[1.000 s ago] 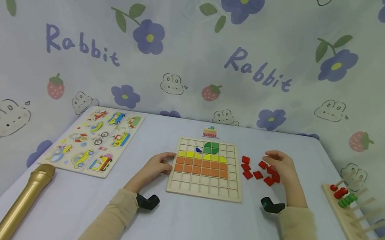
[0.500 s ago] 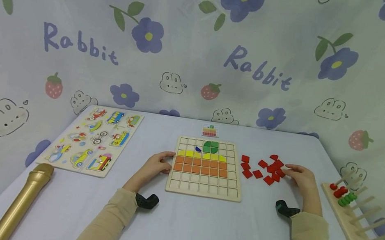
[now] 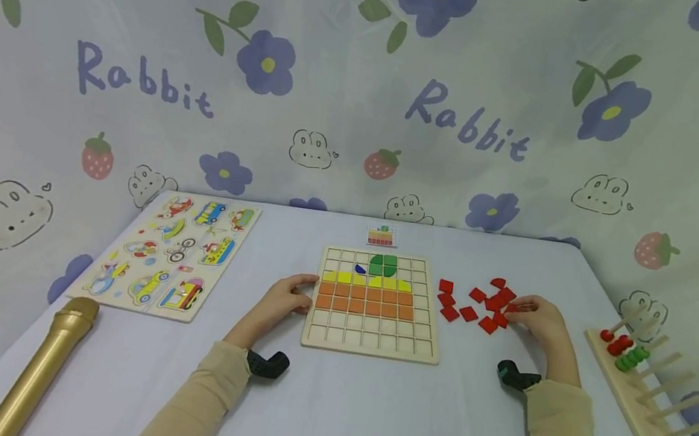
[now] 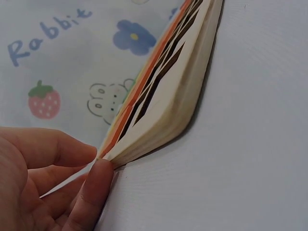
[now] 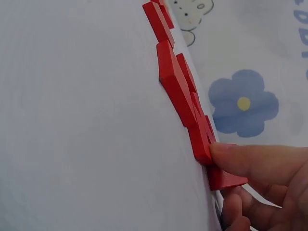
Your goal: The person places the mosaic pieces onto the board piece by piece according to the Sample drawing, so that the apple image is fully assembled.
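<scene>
My left hand [image 3: 281,301] holds the left edge of a wooden grid board [image 3: 370,351], its fingertips and thumb meeting at the rim in the left wrist view. Orange square tiles [image 3: 374,301], a yellow row, green pieces [image 3: 382,265] and a small blue piece [image 3: 360,269] fill part of the grid. To the right of the board lie several loose red tiles [image 3: 488,325], some overlapping. At the right end of this pile my right hand [image 3: 542,324] pinches a red tile [image 5: 225,179] with a curved edge; its thumb lies against the red pieces in the right wrist view.
A small picture card [image 3: 382,236] lies behind the board. On the left are a vehicle puzzle board [image 3: 174,275] and a gold microphone [image 3: 45,361]. A wooden peg stand [image 3: 639,412] with red and green beads stands at the right. Patterned cloth [image 3: 367,100] hangs behind the table.
My right hand has moved from above the red tiles to their right side, then slightly left onto the pile. A curved red piece shows at the back of the pile. The left hand stays put.
</scene>
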`<action>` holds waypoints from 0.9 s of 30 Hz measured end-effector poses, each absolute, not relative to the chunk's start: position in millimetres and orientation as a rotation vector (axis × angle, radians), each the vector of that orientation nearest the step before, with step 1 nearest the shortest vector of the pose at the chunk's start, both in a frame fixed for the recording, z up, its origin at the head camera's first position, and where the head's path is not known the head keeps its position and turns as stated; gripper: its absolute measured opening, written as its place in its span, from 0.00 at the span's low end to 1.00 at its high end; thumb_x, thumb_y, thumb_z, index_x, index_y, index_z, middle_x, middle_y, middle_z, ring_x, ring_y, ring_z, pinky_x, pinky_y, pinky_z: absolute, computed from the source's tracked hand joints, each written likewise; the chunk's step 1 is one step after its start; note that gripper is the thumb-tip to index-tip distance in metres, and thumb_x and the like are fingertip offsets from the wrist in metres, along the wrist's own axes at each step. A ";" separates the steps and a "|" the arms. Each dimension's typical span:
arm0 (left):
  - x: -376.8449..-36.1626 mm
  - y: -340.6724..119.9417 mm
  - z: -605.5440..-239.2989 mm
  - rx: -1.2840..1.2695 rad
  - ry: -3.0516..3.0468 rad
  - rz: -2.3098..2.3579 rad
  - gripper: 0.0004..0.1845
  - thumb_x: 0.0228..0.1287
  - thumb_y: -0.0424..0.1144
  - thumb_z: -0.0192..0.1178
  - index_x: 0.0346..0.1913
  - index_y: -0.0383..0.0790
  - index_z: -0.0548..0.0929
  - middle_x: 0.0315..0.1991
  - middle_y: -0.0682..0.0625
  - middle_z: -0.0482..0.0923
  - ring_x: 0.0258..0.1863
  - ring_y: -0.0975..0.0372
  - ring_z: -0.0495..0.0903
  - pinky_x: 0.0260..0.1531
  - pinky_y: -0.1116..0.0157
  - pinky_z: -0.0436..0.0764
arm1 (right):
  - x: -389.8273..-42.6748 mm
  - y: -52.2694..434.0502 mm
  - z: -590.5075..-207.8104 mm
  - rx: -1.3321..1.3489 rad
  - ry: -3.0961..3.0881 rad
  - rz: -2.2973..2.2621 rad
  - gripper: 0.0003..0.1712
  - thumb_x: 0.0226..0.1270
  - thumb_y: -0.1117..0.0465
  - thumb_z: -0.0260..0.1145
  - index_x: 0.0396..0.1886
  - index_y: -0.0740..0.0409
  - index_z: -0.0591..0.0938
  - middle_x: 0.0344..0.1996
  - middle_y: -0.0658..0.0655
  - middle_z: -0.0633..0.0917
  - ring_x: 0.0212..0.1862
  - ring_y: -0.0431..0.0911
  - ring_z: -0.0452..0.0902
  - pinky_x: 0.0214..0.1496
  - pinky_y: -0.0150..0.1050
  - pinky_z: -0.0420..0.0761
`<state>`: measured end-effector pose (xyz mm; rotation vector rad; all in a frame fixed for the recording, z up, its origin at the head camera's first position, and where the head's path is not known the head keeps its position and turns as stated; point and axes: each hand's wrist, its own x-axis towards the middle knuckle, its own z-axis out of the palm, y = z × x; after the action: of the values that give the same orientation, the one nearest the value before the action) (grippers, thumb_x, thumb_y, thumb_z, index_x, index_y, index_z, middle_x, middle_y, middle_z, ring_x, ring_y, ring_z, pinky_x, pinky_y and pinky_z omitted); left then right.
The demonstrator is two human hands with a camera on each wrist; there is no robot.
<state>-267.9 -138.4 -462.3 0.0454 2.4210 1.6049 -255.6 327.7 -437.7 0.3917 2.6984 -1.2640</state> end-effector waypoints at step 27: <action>-267.3 -139.6 -463.1 0.080 2.397 1.620 0.30 0.52 0.31 0.58 0.62 0.43 0.72 0.37 0.44 0.77 0.28 0.62 0.77 0.33 0.67 0.77 | -274.4 111.0 -394.1 -0.209 2.369 -1.601 0.14 0.60 0.62 0.64 0.44 0.63 0.79 0.40 0.59 0.80 0.44 0.52 0.74 0.51 0.48 0.74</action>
<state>-267.3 -139.6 -463.1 0.0796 2.3969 1.6195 -274.4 111.0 -394.1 -0.2093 2.3694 -1.6012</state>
